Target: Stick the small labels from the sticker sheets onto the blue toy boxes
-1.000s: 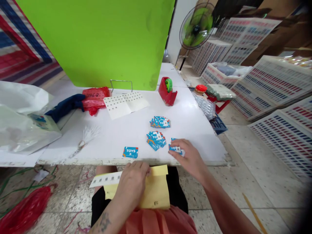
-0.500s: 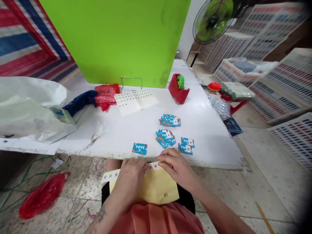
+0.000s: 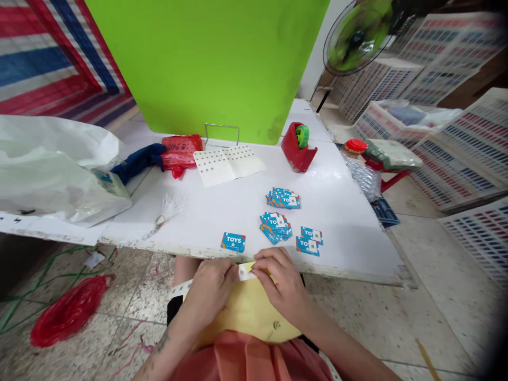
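A sticker sheet with a yellow backing (image 3: 242, 309) lies over my lap, its white strip of small printed stickers (image 3: 245, 271) folded along the top edge. My left hand (image 3: 212, 286) is closed on this sheet, with the thumb by the strip. At the strip's right end, my right hand (image 3: 281, 280) pinches a small white sticker between thumb and forefinger; the fingertips partly hide it. Just beyond the hands, a single blue TOYS card (image 3: 233, 242) lies at the table edge. To its right are a fanned pile of cards (image 3: 275, 227) and two overlapping cards bearing stickers (image 3: 308, 242).
Farther back lie another card pile (image 3: 283, 198), a sticker sheet (image 3: 228, 165) and a red tape dispenser (image 3: 296, 148). A red packet (image 3: 182, 151), a dark blue glove (image 3: 138, 163) and a white plastic bag (image 3: 55, 169) occupy the left. A green board (image 3: 210, 69) stands behind.
My right thumb and forefinger have closed at the strip's end, where yellow backing now shows beside the white. The view has shifted slightly; the cards stay where they were.
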Demonstrator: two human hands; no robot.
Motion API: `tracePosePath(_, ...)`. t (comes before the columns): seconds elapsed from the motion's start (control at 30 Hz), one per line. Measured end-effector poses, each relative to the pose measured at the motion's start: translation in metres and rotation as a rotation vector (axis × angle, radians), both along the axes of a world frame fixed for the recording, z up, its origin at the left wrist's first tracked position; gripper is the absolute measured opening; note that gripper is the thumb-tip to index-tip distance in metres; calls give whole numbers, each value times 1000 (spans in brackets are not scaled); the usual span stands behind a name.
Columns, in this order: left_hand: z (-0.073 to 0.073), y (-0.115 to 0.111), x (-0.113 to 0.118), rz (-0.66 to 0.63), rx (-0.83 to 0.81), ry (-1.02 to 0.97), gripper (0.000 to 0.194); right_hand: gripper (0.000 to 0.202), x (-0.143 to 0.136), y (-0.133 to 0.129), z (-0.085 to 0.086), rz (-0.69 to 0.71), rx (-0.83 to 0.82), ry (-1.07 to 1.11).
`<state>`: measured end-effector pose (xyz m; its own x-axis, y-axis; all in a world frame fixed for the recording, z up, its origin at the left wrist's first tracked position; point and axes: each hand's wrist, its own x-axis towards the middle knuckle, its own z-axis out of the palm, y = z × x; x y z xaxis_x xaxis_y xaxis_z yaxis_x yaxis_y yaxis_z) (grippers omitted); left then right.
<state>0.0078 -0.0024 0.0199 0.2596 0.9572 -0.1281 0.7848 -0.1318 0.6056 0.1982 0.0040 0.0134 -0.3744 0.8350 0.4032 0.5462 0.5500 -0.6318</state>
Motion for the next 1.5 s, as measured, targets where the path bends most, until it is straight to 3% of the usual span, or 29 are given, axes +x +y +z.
tracePosePath(0.13,1,-4,-4,-44,154,164,22,8,-5,28,5,-20,-306,104)
tracePosePath(0.3,-4,-10,-2,-152,255,208,15,11,-19,64,-3,-62,-450,-17)
tracePosePath(0.57,-16,-12,-3,-150,391,172,10,13,-33,78,-10,-92,-434,-128)
tracePosePath(1.0,-9,-10,-3,-189,301,159,7,12,-37,77,-13,-101,-406,-142)
tracePosePath(1.33,-12,-4,1,-200,370,222,10,12,-38,76,-14,-109,-383,-177)
tracePosePath(1.5,-15,3,3,-208,350,265,8,9,-42,72,-18,-158,-297,-204)
